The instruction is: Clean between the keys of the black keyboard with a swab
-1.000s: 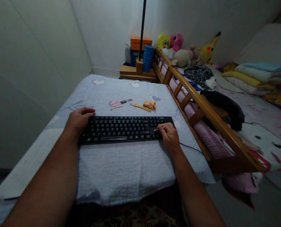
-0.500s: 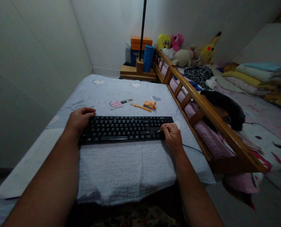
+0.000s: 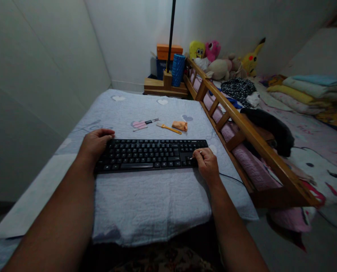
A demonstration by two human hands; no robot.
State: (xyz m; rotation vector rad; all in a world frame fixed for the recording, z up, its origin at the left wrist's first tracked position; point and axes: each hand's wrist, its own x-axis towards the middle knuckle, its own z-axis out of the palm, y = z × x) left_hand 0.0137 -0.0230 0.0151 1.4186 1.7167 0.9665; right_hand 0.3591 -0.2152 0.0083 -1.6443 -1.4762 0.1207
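Note:
A black keyboard (image 3: 148,154) lies on the pale blue cloth (image 3: 151,204). My left hand (image 3: 96,145) grips its left end, fingers bent over the upper corner. Over the keys at the right side, my right hand (image 3: 205,160) pinches a thin white cotton swab (image 3: 191,158), its tip at the arrow keys. Behind the keyboard lie black-handled tweezers (image 3: 151,121), another thin swab (image 3: 140,129), a yellow brush (image 3: 171,129) and a crumpled orange cloth (image 3: 180,125).
A wooden bed rail (image 3: 242,132) runs along the table's right side, with bedding and plush toys (image 3: 219,68) beyond. The keyboard's cable (image 3: 232,177) trails right. A black pole (image 3: 171,34) on a wooden base stands behind.
The swab in my right hand has tilted slightly at the arrow keys. My left hand and the keyboard have not visibly moved.

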